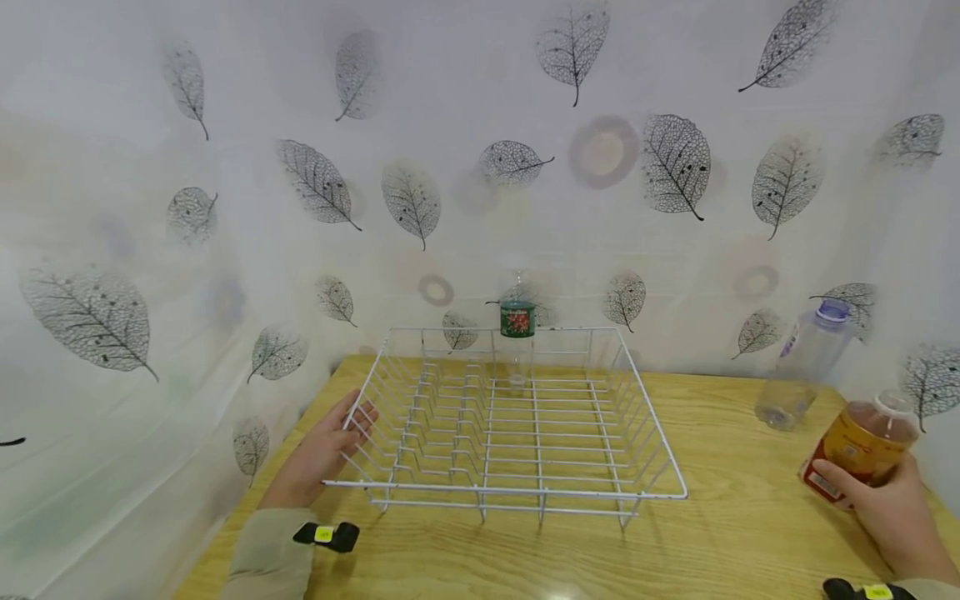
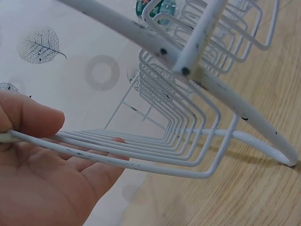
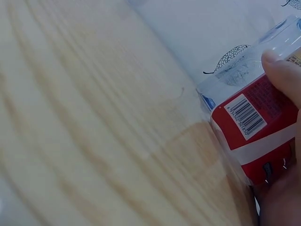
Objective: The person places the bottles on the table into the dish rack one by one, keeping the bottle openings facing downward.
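Observation:
A white wire dish rack point(image 1: 540, 442) stands on the wooden table. My left hand point(image 1: 330, 450) is at its left side; in the left wrist view the thumb point(image 2: 42, 120) lies over the rim wire, with the fingers along the outer side wires. Over at the right, my right hand point(image 1: 892, 508) grips a drink bottle point(image 1: 862, 446) with a yellow and red label and a white cap. That bottle leans to the right. In the right wrist view its red label side with a barcode point(image 3: 247, 117) shows, the thumb across it.
A clear bottle with a purple cap point(image 1: 802, 367) is tilted behind the held bottle. At the rack's far side is a clear bottle with a green label point(image 1: 517, 320); whether inside or behind cannot be told. A leaf-patterned curtain point(image 1: 480, 208) borders the table point(image 1: 720, 533).

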Demonstrator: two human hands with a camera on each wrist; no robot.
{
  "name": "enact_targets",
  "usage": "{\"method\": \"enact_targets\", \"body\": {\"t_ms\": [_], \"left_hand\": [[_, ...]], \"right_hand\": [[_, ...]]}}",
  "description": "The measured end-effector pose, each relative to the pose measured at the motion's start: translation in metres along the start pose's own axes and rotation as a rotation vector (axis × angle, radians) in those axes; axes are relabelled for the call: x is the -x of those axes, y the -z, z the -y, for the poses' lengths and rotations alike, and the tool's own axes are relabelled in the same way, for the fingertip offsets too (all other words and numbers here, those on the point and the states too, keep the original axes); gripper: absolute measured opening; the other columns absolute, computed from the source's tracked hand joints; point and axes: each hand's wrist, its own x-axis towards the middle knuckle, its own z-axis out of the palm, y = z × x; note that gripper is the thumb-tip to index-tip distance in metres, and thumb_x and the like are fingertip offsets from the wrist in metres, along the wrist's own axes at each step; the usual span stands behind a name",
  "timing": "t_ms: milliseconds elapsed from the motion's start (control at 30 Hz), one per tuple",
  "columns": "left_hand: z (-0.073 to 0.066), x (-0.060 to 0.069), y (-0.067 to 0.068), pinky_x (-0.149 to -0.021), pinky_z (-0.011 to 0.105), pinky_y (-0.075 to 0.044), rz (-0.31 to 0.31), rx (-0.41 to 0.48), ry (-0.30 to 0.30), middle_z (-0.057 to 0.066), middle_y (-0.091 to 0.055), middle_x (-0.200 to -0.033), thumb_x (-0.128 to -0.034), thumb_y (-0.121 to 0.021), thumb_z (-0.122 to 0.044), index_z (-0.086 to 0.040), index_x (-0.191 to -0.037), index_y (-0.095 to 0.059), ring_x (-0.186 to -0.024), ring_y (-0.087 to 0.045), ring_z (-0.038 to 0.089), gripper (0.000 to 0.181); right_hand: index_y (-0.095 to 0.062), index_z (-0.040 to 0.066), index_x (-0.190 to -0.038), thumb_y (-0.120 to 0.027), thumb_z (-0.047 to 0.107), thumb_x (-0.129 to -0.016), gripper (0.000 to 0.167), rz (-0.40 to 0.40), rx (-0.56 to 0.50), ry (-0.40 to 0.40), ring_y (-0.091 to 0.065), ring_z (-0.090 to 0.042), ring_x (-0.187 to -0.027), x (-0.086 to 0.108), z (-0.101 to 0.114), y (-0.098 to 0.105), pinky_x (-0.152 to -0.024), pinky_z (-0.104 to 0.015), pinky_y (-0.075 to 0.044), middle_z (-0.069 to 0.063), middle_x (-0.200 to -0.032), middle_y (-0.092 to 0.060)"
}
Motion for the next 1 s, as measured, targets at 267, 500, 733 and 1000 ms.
{"method": "enact_targets", "body": {"t_ms": [267, 500, 733, 1000], "left_hand": [[0.000, 0.000, 0.001, -0.108, 0.033, -0.040, 0.001, 0.001, 0.005, 0.025, -0.017, -0.162, -0.1001, -0.032, 0.008, -0.011, -0.163, 0.005, -0.132, -0.040, 0.021, 0.076], [0.000, 0.000, 0.000, -0.117, 0.043, -0.030, 0.005, -0.006, 0.008, 0.024, -0.012, -0.165, -0.0995, -0.033, 0.008, -0.010, -0.163, 0.008, -0.148, -0.022, 0.037, 0.077], [0.001, -0.001, -0.002, -0.118, 0.042, -0.027, 0.021, -0.012, 0.016, 0.025, -0.008, -0.165, -0.0991, -0.033, 0.008, -0.009, -0.162, 0.011, -0.149, -0.019, 0.039, 0.078], [0.000, 0.000, -0.001, -0.112, 0.034, -0.038, 0.000, 0.020, 0.008, 0.026, -0.011, -0.165, -0.1003, -0.033, 0.007, -0.011, -0.163, 0.008, -0.150, -0.018, 0.038, 0.077]], "right_hand": [[-0.024, 0.036, -0.151, -0.070, 0.031, -0.097, 0.071, 0.032, 0.058, 0.013, -0.041, 0.018, -0.082, -0.001, 0.001, 0.000, -0.058, -0.016, -0.050, 0.007, -0.114, -0.049], [-0.017, 0.001, -0.157, -0.067, 0.040, -0.098, 0.086, 0.047, 0.161, -0.049, -0.033, 0.017, -0.085, -0.003, 0.004, 0.000, -0.057, -0.013, -0.040, -0.037, -0.133, -0.040], [-0.031, 0.019, -0.151, -0.068, 0.034, -0.098, 0.067, 0.070, 0.105, -0.003, -0.043, 0.015, -0.081, 0.002, 0.005, 0.002, -0.057, -0.015, -0.047, -0.003, -0.115, -0.056], [-0.032, 0.033, -0.147, -0.068, 0.030, -0.099, 0.061, 0.123, 0.043, 0.062, -0.051, 0.013, -0.082, 0.005, 0.015, -0.004, -0.059, -0.021, -0.053, 0.028, -0.105, -0.046]]}}
